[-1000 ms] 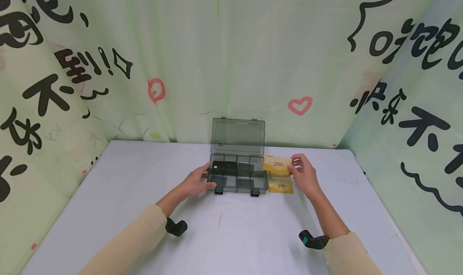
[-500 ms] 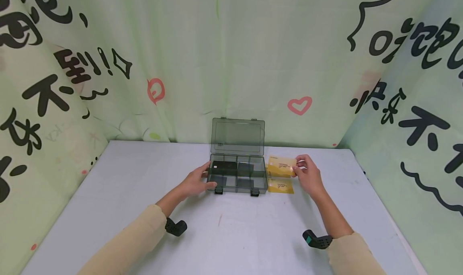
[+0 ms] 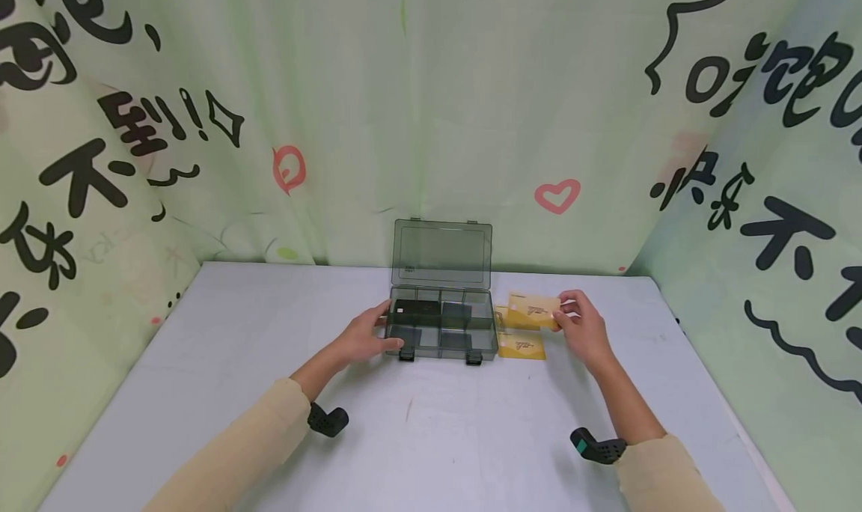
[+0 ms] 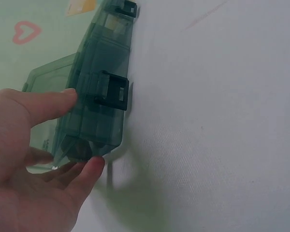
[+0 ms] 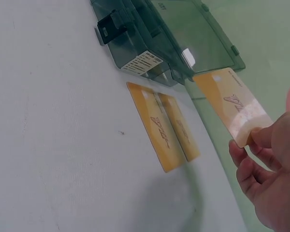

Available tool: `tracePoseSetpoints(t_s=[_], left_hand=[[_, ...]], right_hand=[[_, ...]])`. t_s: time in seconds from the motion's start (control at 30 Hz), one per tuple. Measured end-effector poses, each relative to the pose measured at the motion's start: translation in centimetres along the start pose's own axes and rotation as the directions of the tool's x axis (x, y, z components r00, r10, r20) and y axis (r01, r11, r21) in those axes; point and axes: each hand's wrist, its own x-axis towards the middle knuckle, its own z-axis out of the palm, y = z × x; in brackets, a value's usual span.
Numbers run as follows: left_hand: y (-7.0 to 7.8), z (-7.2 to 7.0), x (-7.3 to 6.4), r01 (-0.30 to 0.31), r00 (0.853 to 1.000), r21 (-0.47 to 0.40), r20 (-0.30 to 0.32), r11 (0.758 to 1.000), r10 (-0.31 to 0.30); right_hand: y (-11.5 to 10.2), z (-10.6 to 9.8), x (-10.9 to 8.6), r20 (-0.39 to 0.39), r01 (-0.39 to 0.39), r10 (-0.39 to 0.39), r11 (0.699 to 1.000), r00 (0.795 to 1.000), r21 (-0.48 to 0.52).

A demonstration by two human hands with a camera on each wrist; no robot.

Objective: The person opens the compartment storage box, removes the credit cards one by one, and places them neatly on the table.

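A translucent dark-grey compartment box [image 3: 483, 340] stands on the table with its lid [image 3: 442, 254] raised. My left hand [image 3: 364, 337] holds its left end, thumb at the front and fingers along the side wall [image 4: 99, 113]. Between thumb and fingers, my right hand [image 3: 584, 331] pinches a yellow card [image 3: 534, 308] by its right end. In the right wrist view that card [image 5: 234, 104] is tilted and raised above the table. Two similar cards, a nearer card [image 5: 154, 128] and a farther card [image 5: 181, 128], lie side by side right of the box.
A flat black item [image 3: 416, 308] lies in the back left of the box; darker pieces show through other compartments. Two black latches [image 3: 474, 358] hang at its front. A pale printed curtain [image 3: 337, 123] encloses the white table [image 3: 417, 437] behind and on both sides.
My right hand has moved the pinched card rightward, away from the box, uncovering more of the card lying behind it. My left hand and the box have stayed in place.
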Motion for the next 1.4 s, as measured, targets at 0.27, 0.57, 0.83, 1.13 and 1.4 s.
tracePoseSetpoints(t_s=[0.27, 0.57, 0.83, 1.13, 1.4], left_hand=[[0.0, 0.0, -0.1, 0.005, 1.0, -0.018, 0.004, 1.0, -0.005], [0.0, -0.1, -0.2, 0.0, 1.0, -0.027, 0.017, 1.0, 0.001], [0.2, -0.2, -0.3, 0.0, 1.0, -0.027, 0.014, 1.0, 0.0], [0.3, -0.1, -0.2, 0.002, 1.0, -0.026, 0.006, 1.0, -0.002], [0.2, -0.1, -0.2, 0.009, 1.0, -0.023, 0.001, 1.0, -0.009]], right_hand=[[0.6, -0.3, 0.1, -0.002, -0.025, 0.025, 1.0, 1.0, -0.002], [1.4, -0.4, 0.3, -0.035, -0.045, 0.045, 0.999, 0.998, -0.011], [2.0, -0.9, 0.4, -0.017, -0.061, 0.06, 0.998, 0.998, -0.015], [2.9, -1.2, 0.8, -0.024, -0.103, 0.102, 0.994, 0.994, -0.034], [3.3, -1.5, 1.0, -0.021, -0.114, 0.113, 0.993, 0.993, -0.028]])
